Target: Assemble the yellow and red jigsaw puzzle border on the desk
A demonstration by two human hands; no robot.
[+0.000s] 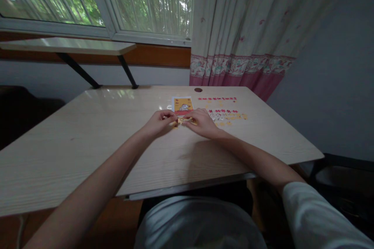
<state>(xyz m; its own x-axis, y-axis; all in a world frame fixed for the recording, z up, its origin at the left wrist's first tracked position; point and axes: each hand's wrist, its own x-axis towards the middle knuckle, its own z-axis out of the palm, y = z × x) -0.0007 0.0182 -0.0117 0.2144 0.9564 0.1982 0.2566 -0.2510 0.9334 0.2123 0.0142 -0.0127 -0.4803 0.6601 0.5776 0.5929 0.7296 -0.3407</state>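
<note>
Both my hands meet near the far middle of a pale wooden table (87,144). My left hand (159,121) and my right hand (201,121) are closed in a pinch on a small yellow paper piece (184,120) lying between them. Just behind it lies a yellow and red card with a cartoon picture (182,105). To the right of my right hand a clear sheet with red and yellow stickers (226,114) lies flat on the table.
A small round dark hole (198,90) sits near the table's far edge. A wall shelf on black brackets (67,46) hangs under the window (122,0). A flowered curtain (248,27) hangs at the back right. A dark seat (344,179) stands at the right.
</note>
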